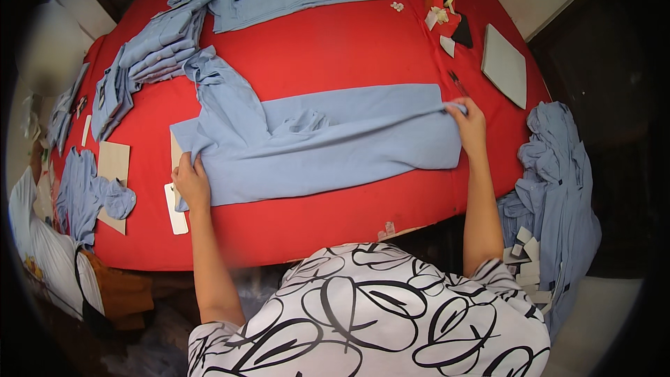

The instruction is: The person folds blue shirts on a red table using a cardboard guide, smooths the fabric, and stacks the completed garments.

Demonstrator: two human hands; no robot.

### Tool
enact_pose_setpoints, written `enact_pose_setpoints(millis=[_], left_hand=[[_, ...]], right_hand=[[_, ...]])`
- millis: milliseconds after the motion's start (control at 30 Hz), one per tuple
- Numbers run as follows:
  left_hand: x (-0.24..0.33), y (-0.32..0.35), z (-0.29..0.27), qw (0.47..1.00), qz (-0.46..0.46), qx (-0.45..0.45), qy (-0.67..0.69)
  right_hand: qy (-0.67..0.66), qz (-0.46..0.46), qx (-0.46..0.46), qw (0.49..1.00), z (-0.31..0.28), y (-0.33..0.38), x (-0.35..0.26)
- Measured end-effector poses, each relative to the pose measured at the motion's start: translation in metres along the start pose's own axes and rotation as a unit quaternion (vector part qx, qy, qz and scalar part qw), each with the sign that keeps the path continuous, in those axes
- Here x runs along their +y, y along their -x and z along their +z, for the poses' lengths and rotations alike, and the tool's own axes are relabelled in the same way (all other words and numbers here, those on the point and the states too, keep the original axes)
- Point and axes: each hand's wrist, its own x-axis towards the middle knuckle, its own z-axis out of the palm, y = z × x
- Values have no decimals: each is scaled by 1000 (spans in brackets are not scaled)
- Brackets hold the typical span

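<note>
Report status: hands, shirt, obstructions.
Left hand pressing blue shirt at its collar end. Right hand pinching the hem. Card strip beside left hand; nothing blocking.

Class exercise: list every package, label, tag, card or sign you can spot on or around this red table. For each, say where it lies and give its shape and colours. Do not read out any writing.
Grey card sheet: table's right edge, four-sided, plain.
Brown card: left side, rectangular, partly under blue cloth.
White strip card: by the left hand, narrow, rounded.
White tags: on the blue pile at right, small rectangles.
No screens or signs.
</note>
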Motion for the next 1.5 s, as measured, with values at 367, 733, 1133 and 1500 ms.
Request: enact_pose_setpoints(millis=[367,733,1133,1500], left_hand=[[10,2,-1,989,-109,6,-102],[18,17,-5,989,-136,59,29],[19,15,-13,983,-158,32,85],[15,22,-10,980,-154,55,116]], right_hand=[[327,-113,-61,936,92,28,33],[309,-132,-62,940,90,-8,48],[-21,-284,-212,935,186,-30,-110],[6,-292,-176,940,462,-81,-264]])
